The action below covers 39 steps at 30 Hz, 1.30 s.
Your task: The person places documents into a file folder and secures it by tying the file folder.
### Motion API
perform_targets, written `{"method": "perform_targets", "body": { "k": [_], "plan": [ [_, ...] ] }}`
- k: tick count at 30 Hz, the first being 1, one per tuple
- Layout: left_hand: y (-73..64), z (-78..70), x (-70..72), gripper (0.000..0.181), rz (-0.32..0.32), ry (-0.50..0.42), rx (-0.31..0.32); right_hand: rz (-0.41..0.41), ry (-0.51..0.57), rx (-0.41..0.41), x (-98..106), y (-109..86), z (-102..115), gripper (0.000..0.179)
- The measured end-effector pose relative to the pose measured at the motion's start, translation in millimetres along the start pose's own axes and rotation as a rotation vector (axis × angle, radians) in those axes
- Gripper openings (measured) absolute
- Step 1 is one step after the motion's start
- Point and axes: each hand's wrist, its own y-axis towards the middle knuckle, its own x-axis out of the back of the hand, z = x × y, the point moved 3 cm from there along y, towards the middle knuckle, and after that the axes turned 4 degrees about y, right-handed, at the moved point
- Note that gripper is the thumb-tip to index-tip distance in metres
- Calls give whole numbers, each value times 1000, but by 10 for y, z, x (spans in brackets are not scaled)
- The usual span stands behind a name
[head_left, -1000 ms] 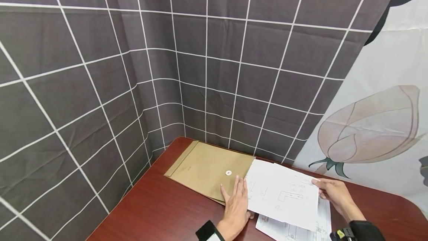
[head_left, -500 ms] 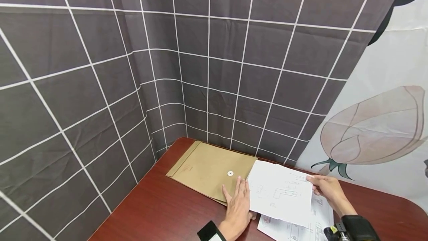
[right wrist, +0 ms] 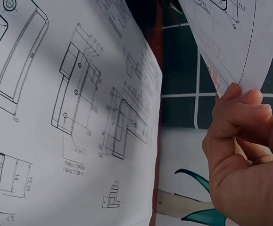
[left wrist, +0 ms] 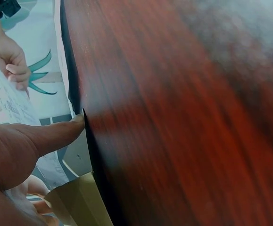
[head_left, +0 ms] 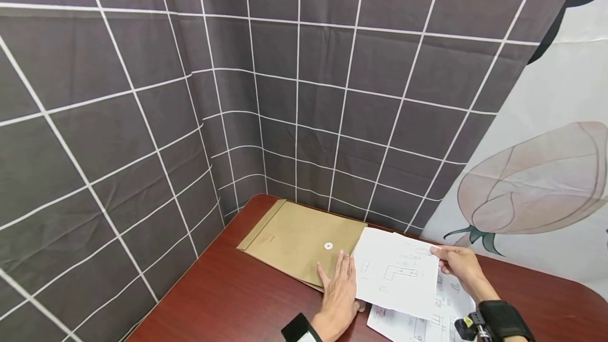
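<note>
My right hand [head_left: 459, 267] pinches the far right corner of a white sheet of paper with a printed technical drawing [head_left: 396, 273]. In the right wrist view the fingertips hold the raised corner of that sheet [right wrist: 242, 42]. Beneath it lies another drawing sheet [head_left: 453, 305], its part outlines and dimensions plain in the right wrist view [right wrist: 79, 141]. My left hand [head_left: 336, 292] rests with extended fingers where the brown paper envelope [head_left: 304, 236] meets the sheet's left edge. The left thumb shows in the left wrist view [left wrist: 28, 146]. Whether papers reach inside the envelope is hidden.
The reddish-brown wooden table [head_left: 223, 289] has a rounded far left corner. A dark grey curtain with white grid lines [head_left: 323, 94] hangs behind and left. On the right is a white cloth with a flower print [head_left: 527, 189].
My right hand has moved left with the sheet's corner, so more of the drawing sheet underneath shows. The left hand stays at the envelope's edge. The head view has shifted slightly.
</note>
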Motion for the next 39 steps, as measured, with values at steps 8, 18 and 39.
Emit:
{"method": "perform_targets", "body": {
  "k": [8,18,39],
  "plan": [
    [24,1,9,101,-18,-1,-5,-12,-19,14,-67,42,1,41],
    [22,-21,-11,101,7,25,-4,4,5,15,-50,48,36,42],
    [-38,-62,27,99,-8,44,-37,10,85,-36,6,51,-34,36]
  ]
}}
